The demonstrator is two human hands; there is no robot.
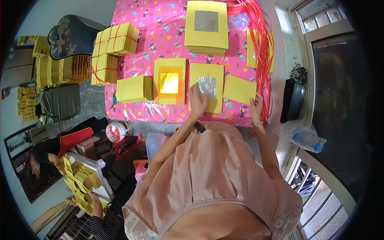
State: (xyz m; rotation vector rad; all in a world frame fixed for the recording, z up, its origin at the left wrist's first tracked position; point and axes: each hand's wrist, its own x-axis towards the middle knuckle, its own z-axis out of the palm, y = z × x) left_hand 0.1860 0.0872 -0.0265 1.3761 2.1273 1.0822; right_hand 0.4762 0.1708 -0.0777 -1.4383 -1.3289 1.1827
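Pink patterned cloth covers the whole counter, and it's yellow paper everywhere on it. Top centre, a thick stack of yellow sheets with a silver foil square on top. Upper left, three tied bundles of the same yellow paper, strapped in red string. A big sheaf of loose red strings runs down the right edge of the counter. Front row now: a plain yellow pile at left, then a sheet with a gold foil square, then the sheet with the silver foil square right in front of the person. The left hand presses on that sheet, fingers bent and lying over the lower left of the foil, gripping nothing that I can make out. The right hand pinches the near corner of a plain yellow sheet lying just beside it. Off the counter, right, a clear plastic bag holds a bottle with a blue cap. Lower left, another person handles fanned yellow sheets
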